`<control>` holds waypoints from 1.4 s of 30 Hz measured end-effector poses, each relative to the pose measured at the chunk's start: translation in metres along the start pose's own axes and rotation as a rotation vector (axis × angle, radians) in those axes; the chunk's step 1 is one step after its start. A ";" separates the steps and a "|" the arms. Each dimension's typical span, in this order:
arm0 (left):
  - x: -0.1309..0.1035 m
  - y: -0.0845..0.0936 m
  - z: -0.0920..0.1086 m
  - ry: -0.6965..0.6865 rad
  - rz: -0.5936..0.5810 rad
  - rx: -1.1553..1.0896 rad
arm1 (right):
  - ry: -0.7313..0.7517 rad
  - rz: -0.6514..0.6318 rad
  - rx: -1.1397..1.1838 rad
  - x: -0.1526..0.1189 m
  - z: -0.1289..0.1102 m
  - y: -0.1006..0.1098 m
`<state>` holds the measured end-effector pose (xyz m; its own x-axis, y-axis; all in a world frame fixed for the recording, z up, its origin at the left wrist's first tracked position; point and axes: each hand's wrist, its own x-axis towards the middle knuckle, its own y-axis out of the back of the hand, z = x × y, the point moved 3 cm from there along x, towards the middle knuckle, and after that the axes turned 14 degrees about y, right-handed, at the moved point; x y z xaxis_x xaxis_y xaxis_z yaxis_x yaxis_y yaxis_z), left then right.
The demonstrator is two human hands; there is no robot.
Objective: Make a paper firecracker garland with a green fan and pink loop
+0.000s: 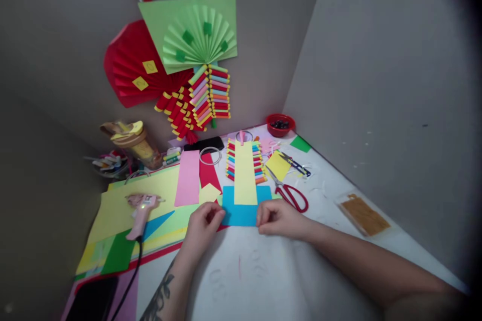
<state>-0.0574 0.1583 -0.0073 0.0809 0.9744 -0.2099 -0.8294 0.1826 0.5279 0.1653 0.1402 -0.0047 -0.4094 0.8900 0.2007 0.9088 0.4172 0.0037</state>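
From the head camera, looking down on the white worktop (pixel 271 281) set into a grey corner: the left hand (pixel 203 228) pinches the near left corner of a blue paper piece (pixel 241 210), and the right hand (pixel 276 218) pinches its near right corner, fingers curled onto the edge. The blue paper lies flat near the middle of the worktop, with a long yellow strip (pixel 245 173) running from it toward the back edge. Rows of small coloured paper rolls (pixel 230 160) line both sides of that strip.

Just right of the strip lie red-handled scissors (pixel 289 193) and a yellow paper square (pixel 277 165); a red bowl (pixel 280 124) sits at the back edge. To the left, a pink strip (pixel 187 178) and a red strip (pixel 209 173) lie beside a stack of coloured sheets (pixel 116 210), on which a pink glue gun (pixel 141 213) rests, its cord trailing off the near edge. Red and green paper fans (pixel 188 35) hang on the wall.

To my eye, the blue piece wants even pressure from both hands, kept square to the yellow strip, so that nothing skews or creases.
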 end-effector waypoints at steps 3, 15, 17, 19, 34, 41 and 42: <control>0.002 -0.003 0.000 -0.008 0.021 0.014 | 0.014 0.013 0.034 0.001 -0.003 0.001; -0.017 -0.013 0.009 -0.153 0.236 0.228 | 0.113 -0.104 -0.137 0.011 -0.030 -0.021; -0.020 -0.012 0.010 -0.177 0.308 0.241 | 0.189 -0.130 -0.169 0.036 -0.046 -0.029; -0.021 -0.009 0.011 -0.178 0.457 0.227 | 0.225 -0.096 -0.121 0.066 -0.059 -0.039; -0.020 0.005 -0.001 0.013 0.705 0.163 | 0.099 -0.049 0.152 0.108 -0.026 -0.081; -0.031 0.004 -0.001 0.007 0.590 -0.061 | -0.065 0.162 -0.029 0.012 -0.012 -0.022; -0.032 0.005 -0.002 0.002 0.567 -0.079 | -0.056 0.186 -0.069 -0.007 -0.018 -0.011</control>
<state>-0.0647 0.1279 0.0002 -0.3899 0.9167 0.0870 -0.7814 -0.3794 0.4955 0.1592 0.1263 0.0113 -0.2356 0.9603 0.1494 0.9718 0.2325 0.0387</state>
